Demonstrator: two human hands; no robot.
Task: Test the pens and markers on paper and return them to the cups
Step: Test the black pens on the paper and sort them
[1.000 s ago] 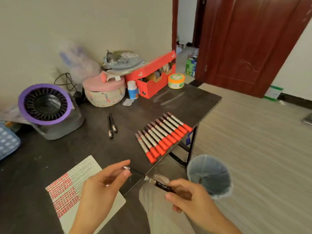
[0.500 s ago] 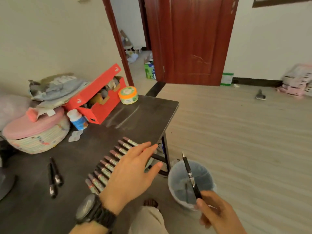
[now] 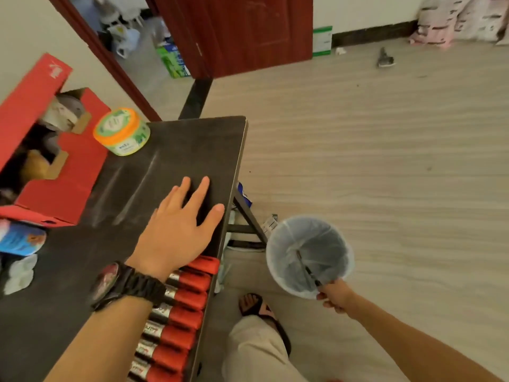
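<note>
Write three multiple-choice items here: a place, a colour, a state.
1. Where does the pen in the right hand point? A. Into the bin B. At the red box C. At the door
2. What colour are the caps of the markers? A. Blue B. Red C. Green
3. How is the left hand? A. Gripping a marker B. Flat on the table C. Holding a cup
1 A, its tip crosses the bin's mouth; 2 B, red caps line the table edge; 3 B, fingers straight, holding nothing.
</note>
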